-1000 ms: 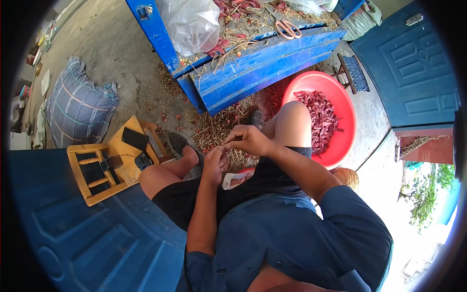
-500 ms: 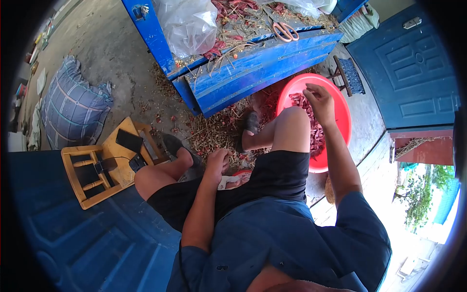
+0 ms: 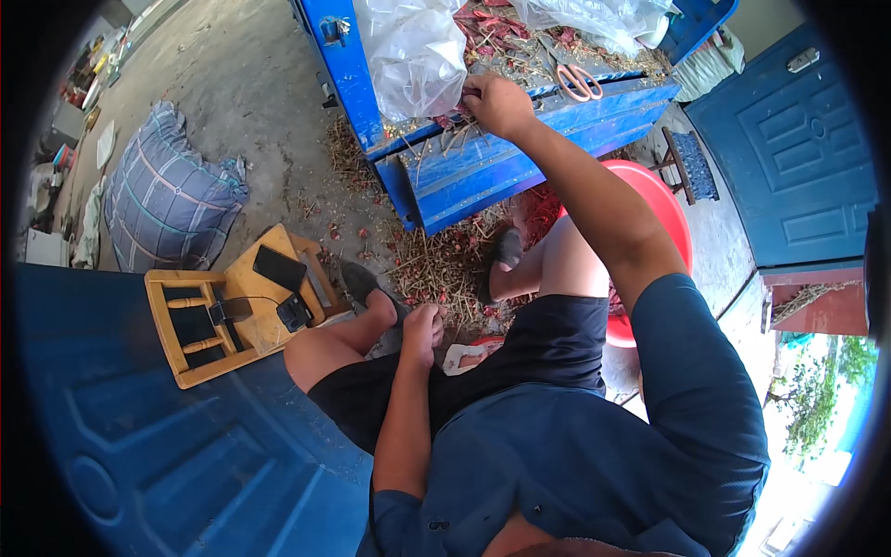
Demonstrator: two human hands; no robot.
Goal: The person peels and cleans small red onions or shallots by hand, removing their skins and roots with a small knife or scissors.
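Note:
My right hand [image 3: 501, 105] reaches over the edge of the blue cart bed [image 3: 548, 121], its fingers pinched on a dark red pod [image 3: 471, 92] beside a clear plastic bag [image 3: 413, 65]. Pink-handled scissors [image 3: 579, 83] lie to the right of that hand on the cart, with red pods [image 3: 492, 32] and stalks behind. Above my lap, near the left thigh, my left hand [image 3: 423, 330] is closed; what it holds, if anything, is hidden. My right arm and leg partly cover a red basin [image 3: 670, 200].
A wooden chair [image 3: 200, 371] with a black phone [image 3: 279, 268] stands at the left, near a stuffed plaid sack [image 3: 172, 200]. Stalks litter the floor [image 3: 432, 265] between my feet. A small folding stool [image 3: 691, 165] stands beyond the basin, near a blue door [image 3: 798, 139].
My right hand has moved from above the red basin up and left to the cart, and its fingers have closed on a pod. My left hand stays closed. The view has shifted slightly.

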